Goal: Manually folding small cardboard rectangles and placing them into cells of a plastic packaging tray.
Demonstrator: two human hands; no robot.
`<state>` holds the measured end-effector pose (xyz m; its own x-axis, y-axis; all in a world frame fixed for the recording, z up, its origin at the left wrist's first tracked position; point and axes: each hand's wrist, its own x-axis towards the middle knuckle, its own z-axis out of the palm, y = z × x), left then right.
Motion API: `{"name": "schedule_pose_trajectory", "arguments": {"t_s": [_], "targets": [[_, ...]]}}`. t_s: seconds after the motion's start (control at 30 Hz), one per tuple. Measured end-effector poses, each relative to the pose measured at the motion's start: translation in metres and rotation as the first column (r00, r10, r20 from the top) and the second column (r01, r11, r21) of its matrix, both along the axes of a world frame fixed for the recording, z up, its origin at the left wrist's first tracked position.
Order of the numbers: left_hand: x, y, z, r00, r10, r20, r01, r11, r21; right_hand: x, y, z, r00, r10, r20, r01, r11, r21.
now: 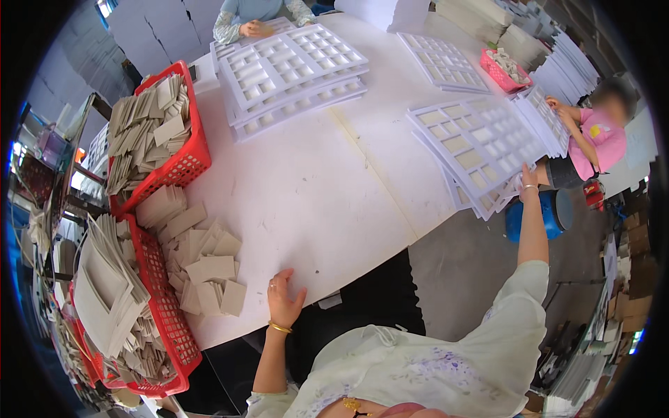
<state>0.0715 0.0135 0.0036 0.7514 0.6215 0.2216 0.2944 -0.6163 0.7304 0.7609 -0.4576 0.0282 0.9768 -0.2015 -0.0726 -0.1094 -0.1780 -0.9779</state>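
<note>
My left hand (pixel 284 299) rests at the table's near edge with its fingers apart and nothing in them. To its left lies a loose pile of grey-beige cardboard pieces (pixel 210 269). My right arm is stretched far to the right, where my right hand (pixel 528 178) grips the corner of a white compartment tray (pixel 481 139). This tray tops a slightly fanned stack that juts over the table's right edge. Rows of rectangular cells divide it, several with beige bottoms. Part of my right fingers is hidden at the tray's edge.
Red plastic baskets (pixel 202 143) full of cardboard pieces line the left side. More white compartment trays (pixel 293 63) are stacked at the far side by one co-worker's hands (pixel 256 29). A person in pink (pixel 605 143) handles trays at right. A blue drum (pixel 557 214) stands on the floor.
</note>
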Motion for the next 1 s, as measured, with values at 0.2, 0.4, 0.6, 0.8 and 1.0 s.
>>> {"name": "schedule_pose_trajectory", "arguments": {"t_s": [0.2,0.4,0.6,0.8,1.0], "targets": [[0.002,0.011,0.001,0.994,0.011,-0.110,-0.009,1.000,0.016,0.005,0.103,-0.057,0.885,-0.011,0.465,0.372,0.619,-0.692],[0.056,0.046,0.004,1.000,0.029,0.005,-0.028,0.988,-0.150,-0.083,0.288,-0.005,0.825,0.459,0.330,-0.279,0.839,-0.468],[0.116,0.120,-0.031,0.984,0.150,0.095,-0.158,0.984,0.080,-0.121,0.472,-0.072,0.668,0.741,0.068,-0.680,0.646,-0.347],[0.172,0.213,-0.067,0.896,0.391,0.209,-0.411,0.909,0.063,-0.082,0.567,-0.141,0.824,0.565,0.048,-0.517,0.784,-0.344],[0.222,0.275,-0.055,0.728,0.667,0.160,-0.683,0.727,0.073,-0.115,0.595,-0.085,0.898,0.440,0.025,-0.397,0.832,-0.387]]}}
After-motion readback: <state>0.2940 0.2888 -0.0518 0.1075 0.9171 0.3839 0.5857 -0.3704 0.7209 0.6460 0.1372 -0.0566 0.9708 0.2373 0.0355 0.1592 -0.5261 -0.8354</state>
